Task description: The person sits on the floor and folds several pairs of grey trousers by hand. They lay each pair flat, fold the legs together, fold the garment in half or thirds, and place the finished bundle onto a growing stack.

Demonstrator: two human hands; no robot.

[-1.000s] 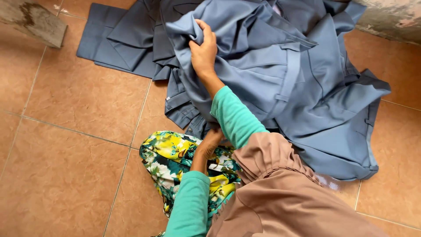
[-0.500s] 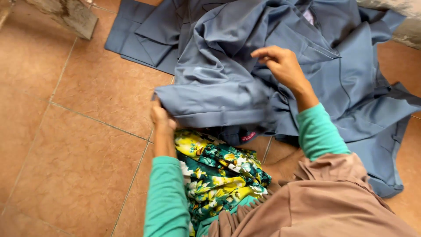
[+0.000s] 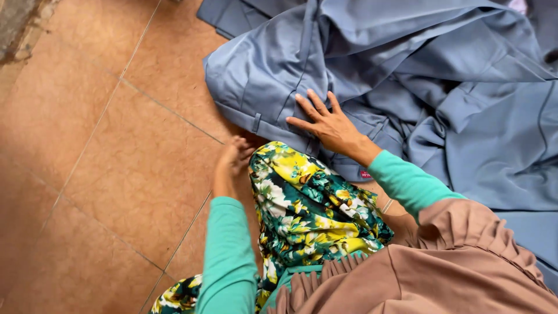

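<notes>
A large pile of grey-blue garments (image 3: 407, 70) lies on the tiled floor. One piece with a waistband and belt loop (image 3: 256, 122) is spread at the front. My right hand (image 3: 325, 122) rests flat on this cloth, fingers spread. My left hand (image 3: 232, 160) is curled at the waistband's lower edge, next to a floral yellow and green fabric (image 3: 302, 203) over my knee. Whether it pinches the cloth I cannot tell. Both arms wear teal sleeves.
Brown floor tiles (image 3: 116, 163) stretch to the left. A rough grey wall base (image 3: 17, 29) sits at the top left corner. A pinkish-brown draped cloth (image 3: 442, 273) covers the lower right.
The view has moved closer to the garment. My right hand came down from gripping a fold to lying flat on the waistband area. My left hand stays by the edge.
</notes>
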